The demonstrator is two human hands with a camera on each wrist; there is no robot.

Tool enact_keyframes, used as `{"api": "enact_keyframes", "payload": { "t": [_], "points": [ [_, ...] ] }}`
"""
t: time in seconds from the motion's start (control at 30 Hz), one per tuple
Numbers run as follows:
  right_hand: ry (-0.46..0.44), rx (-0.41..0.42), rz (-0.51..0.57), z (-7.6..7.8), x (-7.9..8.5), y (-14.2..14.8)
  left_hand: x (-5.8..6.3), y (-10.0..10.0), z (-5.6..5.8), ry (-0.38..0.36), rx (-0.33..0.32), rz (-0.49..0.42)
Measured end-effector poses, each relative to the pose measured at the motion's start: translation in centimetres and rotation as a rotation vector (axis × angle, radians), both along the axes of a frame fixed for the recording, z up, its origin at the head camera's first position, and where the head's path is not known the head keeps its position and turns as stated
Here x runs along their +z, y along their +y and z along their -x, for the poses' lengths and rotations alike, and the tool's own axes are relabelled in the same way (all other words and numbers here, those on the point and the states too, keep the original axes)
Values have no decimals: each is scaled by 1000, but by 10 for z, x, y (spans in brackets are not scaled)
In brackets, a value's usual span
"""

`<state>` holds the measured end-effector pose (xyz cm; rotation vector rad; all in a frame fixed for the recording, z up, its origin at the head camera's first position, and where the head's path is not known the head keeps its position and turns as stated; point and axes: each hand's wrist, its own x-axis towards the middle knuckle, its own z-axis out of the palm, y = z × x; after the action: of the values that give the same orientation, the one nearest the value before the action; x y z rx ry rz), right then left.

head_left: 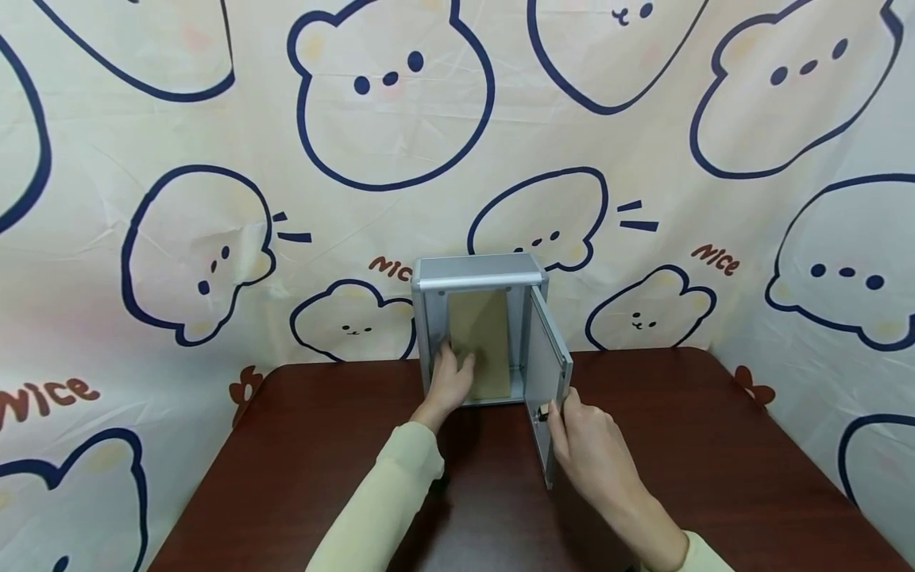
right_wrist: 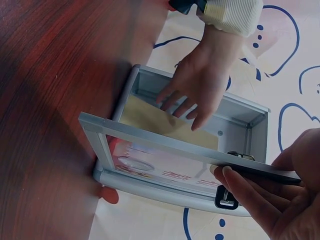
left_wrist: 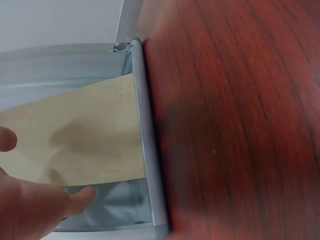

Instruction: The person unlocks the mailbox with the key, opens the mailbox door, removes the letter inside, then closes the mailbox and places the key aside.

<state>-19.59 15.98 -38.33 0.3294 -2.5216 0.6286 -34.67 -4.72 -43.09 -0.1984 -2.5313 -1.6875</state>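
A grey metal box [head_left: 477, 270] stands upright on the table with its door [head_left: 549, 357] swung open to the right. Inside leans a tan paper envelope [head_left: 486, 342], faint red print along one end in the left wrist view. My left hand [head_left: 450, 380] reaches into the box in front of the envelope [left_wrist: 100, 130], thumb and fingers apart; the right wrist view shows those fingers loosely extended, and whether they touch the paper I cannot tell. My right hand [head_left: 593, 449] pinches the door's free edge between thumb and fingers, beside a small lock [right_wrist: 226, 198].
The dark red-brown wooden table [head_left: 322, 445] carries the box near its back edge. Behind it hangs a pale cloth [head_left: 400, 214] printed with blue-outlined bear faces. The door projects toward me between the two arms.
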Motion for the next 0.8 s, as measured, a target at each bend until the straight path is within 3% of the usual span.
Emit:
{"api": "enact_keyframes", "payload": {
  "t": [0.3, 0.8],
  "points": [
    [-3, -8, -7, 0, 0, 0, -13, 4, 8, -94, 29, -139],
    [-6, -15, 0, 1, 1, 1, -41, 4, 20, -84, 57, -203]
  ]
}}
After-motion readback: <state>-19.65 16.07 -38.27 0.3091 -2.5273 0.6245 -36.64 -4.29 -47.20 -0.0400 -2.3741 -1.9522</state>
